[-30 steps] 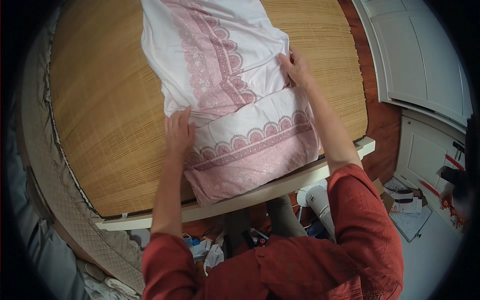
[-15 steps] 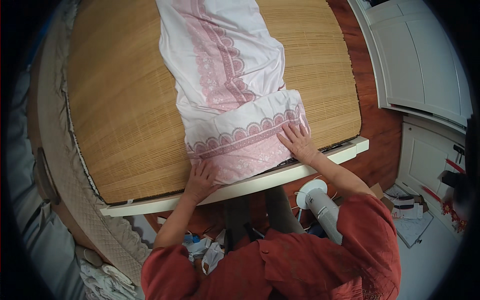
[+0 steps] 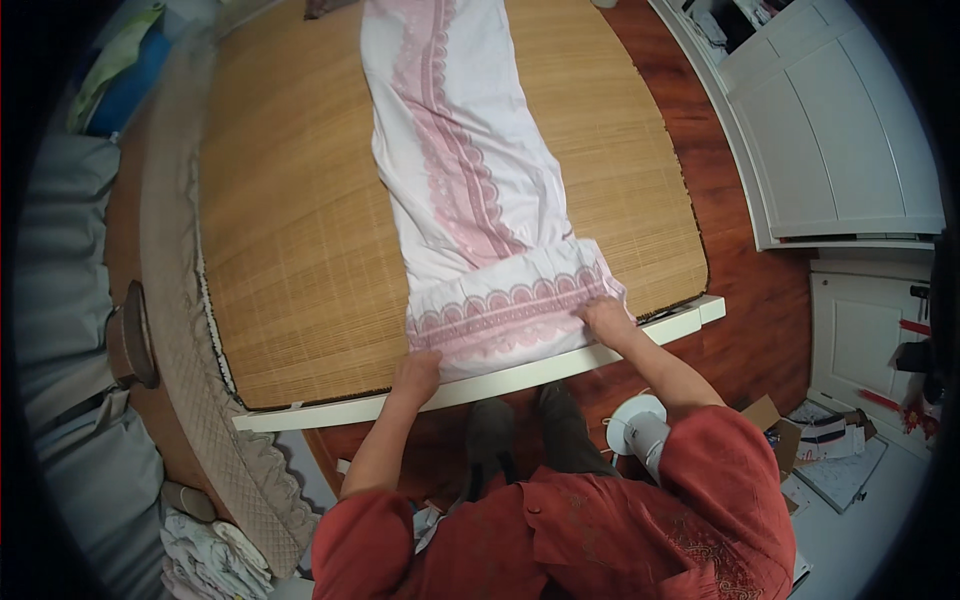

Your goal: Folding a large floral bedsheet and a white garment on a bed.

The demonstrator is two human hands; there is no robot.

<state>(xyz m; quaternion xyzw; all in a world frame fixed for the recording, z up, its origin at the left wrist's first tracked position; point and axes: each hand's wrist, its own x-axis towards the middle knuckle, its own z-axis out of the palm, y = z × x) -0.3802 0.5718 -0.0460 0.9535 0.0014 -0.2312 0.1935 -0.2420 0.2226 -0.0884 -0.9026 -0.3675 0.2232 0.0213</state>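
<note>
A long white bed sheet with pink lace-like bands (image 3: 450, 150) lies folded into a strip on a woven bamboo mat (image 3: 300, 230). Its near end is folded over, with the scalloped pink border running across the fold. My left hand (image 3: 417, 377) is closed on the near left corner, by the bed's edge. At the near right corner, my right hand (image 3: 607, 321) grips the sheet with curled fingers. Both hands' fingertips are partly hidden in or under the cloth.
A white bed rail (image 3: 500, 381) runs between me and the mat. To the right stand white cabinets (image 3: 840, 130) on a reddish wood floor (image 3: 745, 190). A white cylindrical appliance (image 3: 640, 430) is below the rail. Quilted beige fabric (image 3: 240, 490) hangs along the left.
My fingers have gone from lying spread on the sheet to curling around its near corners. The view has shifted, showing more of the far end.
</note>
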